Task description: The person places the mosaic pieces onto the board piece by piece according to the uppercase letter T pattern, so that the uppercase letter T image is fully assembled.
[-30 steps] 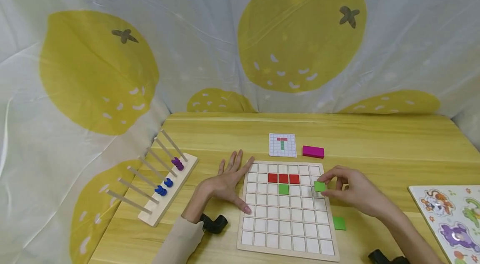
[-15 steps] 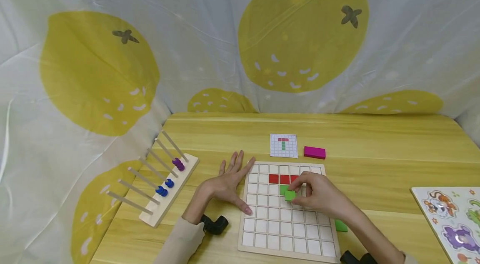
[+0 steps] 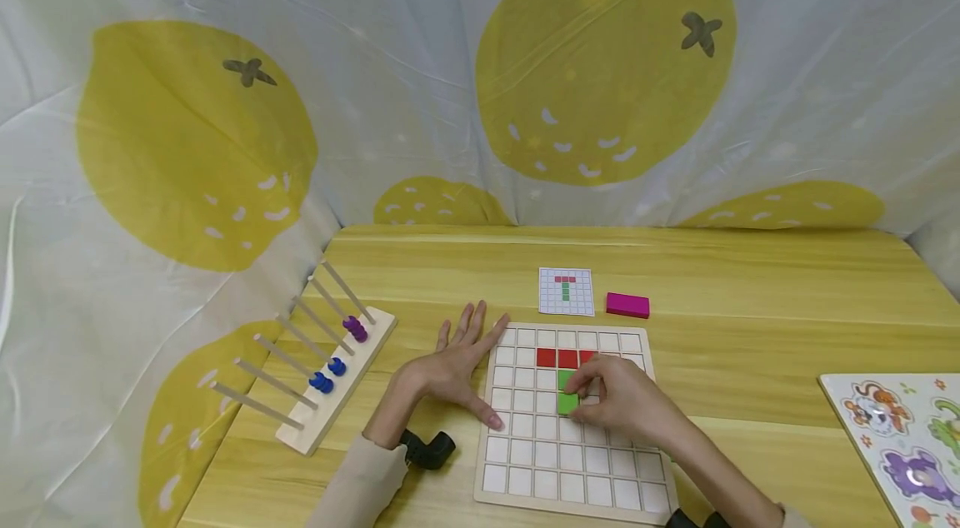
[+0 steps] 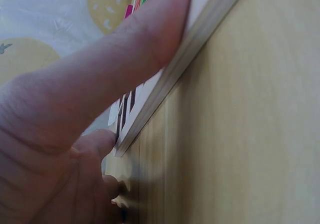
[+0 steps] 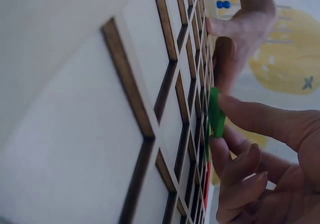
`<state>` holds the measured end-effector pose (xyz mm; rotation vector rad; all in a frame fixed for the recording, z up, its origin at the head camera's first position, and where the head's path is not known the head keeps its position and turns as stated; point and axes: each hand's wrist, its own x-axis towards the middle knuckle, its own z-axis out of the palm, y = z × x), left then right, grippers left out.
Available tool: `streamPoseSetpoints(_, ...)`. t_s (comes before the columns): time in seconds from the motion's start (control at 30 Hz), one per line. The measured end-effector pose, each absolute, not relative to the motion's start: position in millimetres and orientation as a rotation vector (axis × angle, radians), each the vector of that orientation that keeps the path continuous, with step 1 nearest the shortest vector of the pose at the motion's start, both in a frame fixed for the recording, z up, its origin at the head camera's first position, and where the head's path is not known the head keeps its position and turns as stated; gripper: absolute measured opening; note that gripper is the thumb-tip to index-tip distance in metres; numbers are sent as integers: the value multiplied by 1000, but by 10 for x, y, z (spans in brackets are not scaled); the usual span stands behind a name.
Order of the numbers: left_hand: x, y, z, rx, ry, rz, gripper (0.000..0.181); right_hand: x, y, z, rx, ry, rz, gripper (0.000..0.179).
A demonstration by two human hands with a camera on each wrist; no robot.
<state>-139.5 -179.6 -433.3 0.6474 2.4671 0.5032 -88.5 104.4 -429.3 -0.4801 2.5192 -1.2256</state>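
Observation:
A wooden grid board with white squares lies on the table. My left hand rests spread at its left edge, thumb on the frame side, as the left wrist view also shows. With thumb and fingertips, my right hand pinches a green square tile over the cell just below another green tile. In the right wrist view the held tile still stands proud of the grid. Three red tiles form a row above; my right fingers partly cover the rightmost.
Beyond the board lie a pattern card with a red and green T and a magenta block. A peg rack with blue and purple beads stands left. An animal puzzle board lies right.
My right hand has carried the green tile leftward from the board's right edge to below the first green tile, and lowered it. The loose green tile at right is now hidden. The left hand stays put.

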Motion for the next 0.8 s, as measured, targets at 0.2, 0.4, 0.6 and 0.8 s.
streamPoseSetpoints(0.2, -1397, -1801, -4336, 651, 2470, 503, 144, -891, 1012, -4292, -430, 2561, -1166, 23)
streamPoseSetpoints(0.4, -1399, -1796, -4332, 652, 2470, 503, 144, -901, 1009, -4298, -433, 2584, -1142, 24)
streamPoseSetpoints(0.6, -1397, -1793, -4323, 653, 2467, 505, 144, -899, 1006, -4307, -419, 2600, -1126, 25)
streamPoseSetpoints(0.8, -1392, -1795, -4323, 653, 2467, 506, 144, -894, 991, -4314, -405, 2620, -1110, 26)
